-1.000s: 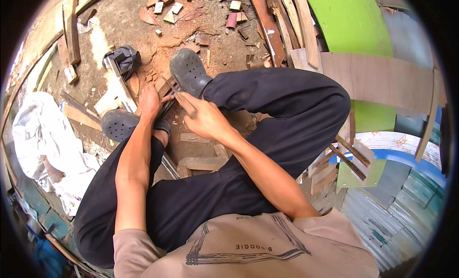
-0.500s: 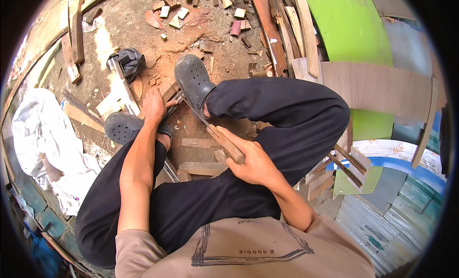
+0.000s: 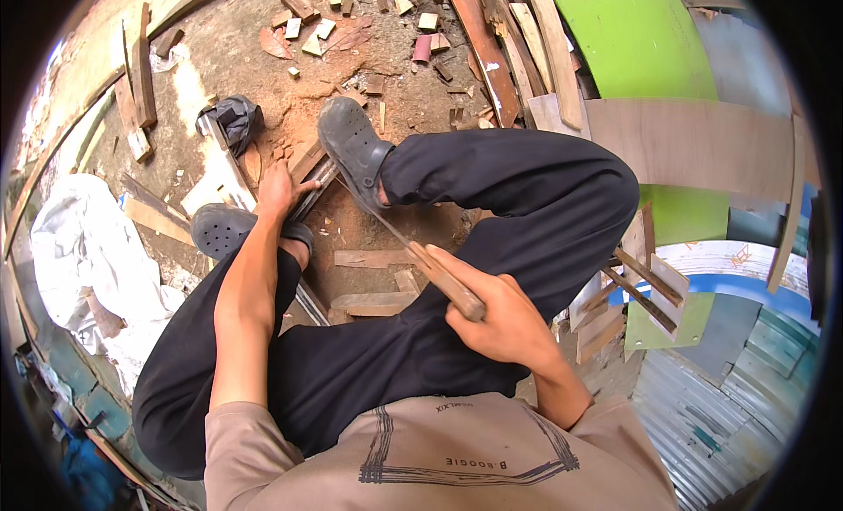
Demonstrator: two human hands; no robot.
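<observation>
My right hand (image 3: 499, 316) is wrapped round the wooden handle of what looks like a hand saw (image 3: 446, 281), above my lap. Its thin blade, seen nearly edge-on, slants up and left to the wood beside my right clog (image 3: 351, 142). My left hand (image 3: 277, 190) grips a narrow strip of wood (image 3: 314, 197) low between my feet, thumb stretched along it. The clog appears to press on the strip's far end. Where the blade meets the wood is too small to make out. My left clog (image 3: 221, 230) rests on the ground below the left hand.
Small wood offcuts (image 3: 428, 21) lie scattered ahead. Long boards (image 3: 492, 59) and a green panel (image 3: 645, 46) are at the right. A white cloth (image 3: 88, 256) lies at left, a black plastic bag (image 3: 237, 120) beyond my left hand. Short planks (image 3: 373, 259) sit between my legs.
My right hand has drawn the saw back toward my body, down and to the right. My left hand stays on the wood strip. The view has shifted slightly.
</observation>
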